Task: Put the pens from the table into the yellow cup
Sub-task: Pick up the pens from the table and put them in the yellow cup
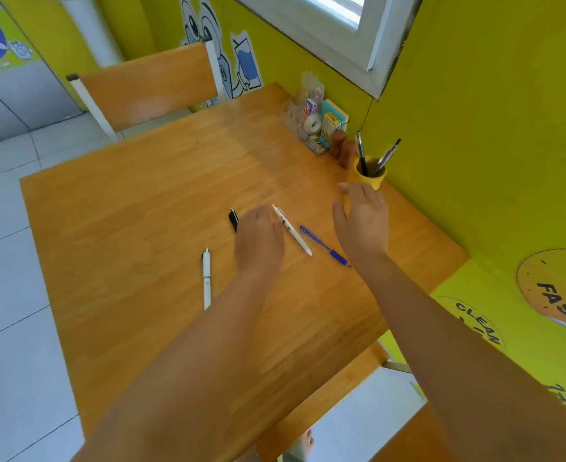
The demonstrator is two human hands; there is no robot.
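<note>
The yellow cup [371, 177] stands at the table's far right by the wall, with several dark pens sticking out of it. On the wooden table [148, 201] lie a white pen [292, 229], a blue pen [325, 245], a second white pen [206, 278] and a black pen [233, 220], which my hand partly hides. My left hand [259, 238] hovers palm down over the black pen, its fingers touching the white pen's upper end. My right hand [363, 218] is open, fingers spread, just in front of the cup and holding nothing.
A clear plastic organiser [311, 118] with tape, notes and clips stands at the far right edge, two brown shakers [343, 150] beside it. A wooden chair [148, 85] faces the far side. The yellow wall runs along the right.
</note>
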